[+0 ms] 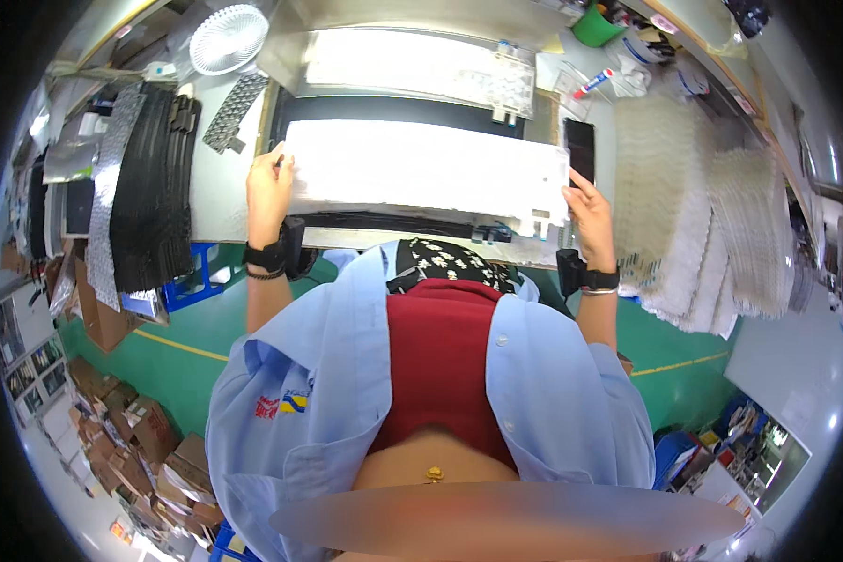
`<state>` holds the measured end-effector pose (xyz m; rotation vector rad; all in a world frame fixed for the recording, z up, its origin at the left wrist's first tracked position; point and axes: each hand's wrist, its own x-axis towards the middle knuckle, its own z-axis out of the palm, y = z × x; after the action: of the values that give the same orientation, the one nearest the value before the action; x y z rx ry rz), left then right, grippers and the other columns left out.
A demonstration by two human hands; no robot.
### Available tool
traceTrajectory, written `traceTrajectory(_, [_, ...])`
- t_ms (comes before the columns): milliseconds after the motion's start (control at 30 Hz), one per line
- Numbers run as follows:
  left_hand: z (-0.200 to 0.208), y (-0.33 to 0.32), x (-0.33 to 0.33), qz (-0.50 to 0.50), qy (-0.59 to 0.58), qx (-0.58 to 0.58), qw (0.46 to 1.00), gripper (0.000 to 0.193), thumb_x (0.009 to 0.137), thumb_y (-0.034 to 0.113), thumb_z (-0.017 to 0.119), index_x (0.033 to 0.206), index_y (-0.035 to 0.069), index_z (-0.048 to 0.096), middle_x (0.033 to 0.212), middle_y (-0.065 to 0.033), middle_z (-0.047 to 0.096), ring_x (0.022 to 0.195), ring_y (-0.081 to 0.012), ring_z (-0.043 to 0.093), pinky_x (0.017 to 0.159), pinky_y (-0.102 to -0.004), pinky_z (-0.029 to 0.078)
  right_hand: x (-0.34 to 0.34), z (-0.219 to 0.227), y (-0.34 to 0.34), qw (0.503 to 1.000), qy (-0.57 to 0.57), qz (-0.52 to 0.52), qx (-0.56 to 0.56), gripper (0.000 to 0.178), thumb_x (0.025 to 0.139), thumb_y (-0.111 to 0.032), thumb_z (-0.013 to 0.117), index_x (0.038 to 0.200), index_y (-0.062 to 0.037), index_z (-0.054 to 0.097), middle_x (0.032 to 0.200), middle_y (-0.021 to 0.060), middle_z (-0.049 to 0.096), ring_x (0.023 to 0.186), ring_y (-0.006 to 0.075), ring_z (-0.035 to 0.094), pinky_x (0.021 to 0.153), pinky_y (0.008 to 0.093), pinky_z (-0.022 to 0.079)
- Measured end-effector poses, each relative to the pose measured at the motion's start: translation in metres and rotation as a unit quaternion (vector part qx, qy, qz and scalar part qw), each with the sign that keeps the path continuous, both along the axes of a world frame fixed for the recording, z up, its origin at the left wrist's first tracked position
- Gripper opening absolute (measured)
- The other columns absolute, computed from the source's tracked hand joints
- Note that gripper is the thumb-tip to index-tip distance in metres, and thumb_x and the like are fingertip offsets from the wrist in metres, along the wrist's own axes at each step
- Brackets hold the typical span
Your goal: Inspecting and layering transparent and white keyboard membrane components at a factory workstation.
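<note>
A long, glaring white thin panel (421,173) is held level in front of me, with small tabs at its lower right corner. My left hand (270,192) pinches its left end between thumb and fingers. At the opposite end, my right hand (590,211) grips the right edge, thumb and fingers closed on it. Beneath the panel is a dark-edged work recess (384,217). A second bright panel (393,61) shows behind, with a clear tabbed piece (512,82) at its right. Glare hides the surface detail of both.
A white fan (228,40) and a grey perforated strip (235,112) are at the back left. Black strips (150,187) are stacked further left. A dark phone (580,150), a marker (593,83) and piles of pale translucent strips (665,178) are on the right. A green container (597,26) stands behind.
</note>
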<state>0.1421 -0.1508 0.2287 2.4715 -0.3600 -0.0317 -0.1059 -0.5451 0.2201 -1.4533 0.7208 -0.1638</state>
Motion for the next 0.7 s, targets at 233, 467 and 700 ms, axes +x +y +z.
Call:
traceTrajectory(233, [-0.014,0.017,0.023,0.002,0.239,-0.238,0.941,0.028,0.08,0.01,0.06,0.104,-0.005,0.056,0.084,-0.0048,0.061,0.078,-0.0074,0.054,0.069,-0.0198,0.043,0.002,0.001,-0.006,0.999,0.033,0.016,0.036,0.031,0.082,-0.011,0.059,0.111,0.0003,0.055,0.082,-0.0025,0.06,0.061,0.0012,0.046,0.053,0.0152,0.036])
traceTrajectory(467, [0.041,-0.008,0.009,-0.074,0.193,-0.406,0.89,0.029,0.074,-0.003,0.064,0.101,-0.001,0.055,0.086,-0.0027,0.058,0.076,-0.0082,0.055,0.069,-0.0213,0.045,-0.001,0.026,-0.039,0.995,-0.065,-0.043,-0.061,0.023,0.081,-0.003,0.058,0.104,0.0018,0.057,0.085,0.0019,0.06,0.071,0.0062,0.053,0.064,0.0185,0.041])
traceTrajectory(700, [0.056,-0.012,0.007,-0.166,-0.073,-0.346,0.921,0.023,0.066,-0.01,0.064,0.081,0.006,0.056,0.084,-0.004,0.06,0.079,-0.0135,0.056,0.073,-0.0254,0.045,-0.014,0.034,-0.07,0.962,-0.174,-0.122,-0.171,0.014,0.076,0.007,0.06,0.088,-0.0003,0.059,0.091,0.0075,0.06,0.083,0.0124,0.055,0.077,0.0246,0.043])
